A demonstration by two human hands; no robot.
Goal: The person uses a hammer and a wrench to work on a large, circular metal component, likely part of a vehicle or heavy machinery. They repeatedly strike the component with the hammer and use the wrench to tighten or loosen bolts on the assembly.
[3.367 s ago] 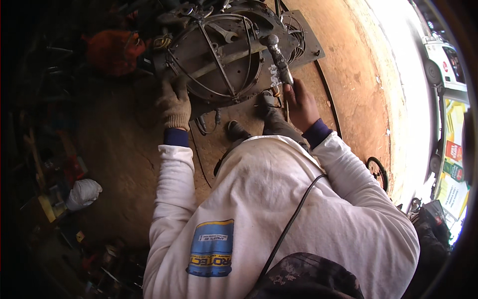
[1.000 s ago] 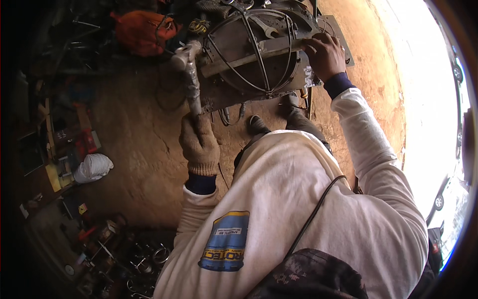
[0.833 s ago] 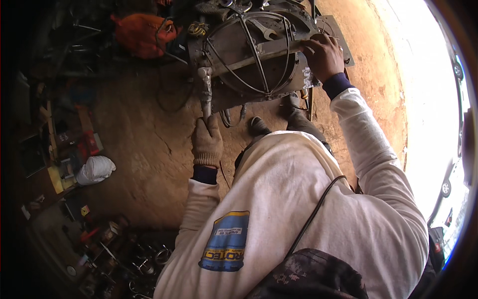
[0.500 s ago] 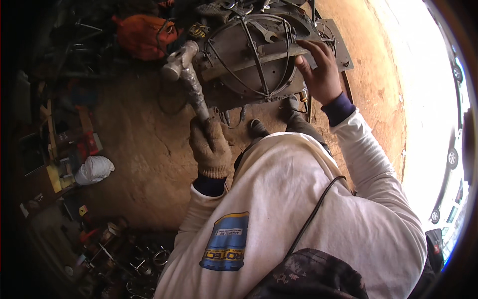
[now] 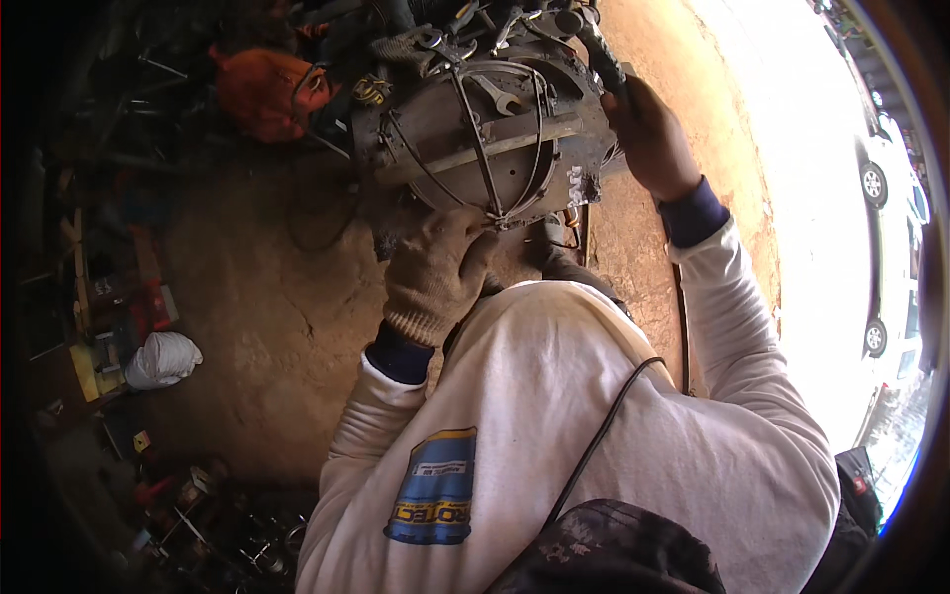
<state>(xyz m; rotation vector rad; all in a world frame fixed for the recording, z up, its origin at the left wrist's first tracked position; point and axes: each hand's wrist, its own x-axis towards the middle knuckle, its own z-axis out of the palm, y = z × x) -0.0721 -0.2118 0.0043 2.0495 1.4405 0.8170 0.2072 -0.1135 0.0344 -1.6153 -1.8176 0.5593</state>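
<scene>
A round cage-like frame (image 5: pixel 479 148) of thin metal rods stands on a dark metal work surface (image 5: pixel 371 129). My left hand (image 5: pixel 435 262), in a knitted work glove, has its fingers curled at the frame's near end and appears to grip it; the fingertips are partly hidden. My bare right hand (image 5: pixel 653 139) is closed around the dark handle of a hammer (image 5: pixel 600 54), raised at the right of the frame with its head at the far side. A flat metal bar (image 5: pixel 539 129) lies across the frame, and an open-ended wrench (image 5: pixel 500 96) lies behind the bar.
More wrenches (image 5: pixel 450 48) crowd the far edge of the work surface. An orange cloth or bag (image 5: pixel 262 94) lies at the far left. A white sack (image 5: pixel 163 359) sits on the floor at left. Parked vehicles (image 5: pixel 876 257) stand outside at right.
The hammer has passed from my left hand to my right. My left hand has moved up to the frame's near end. My right hand has left the flat bar and shifted rightward.
</scene>
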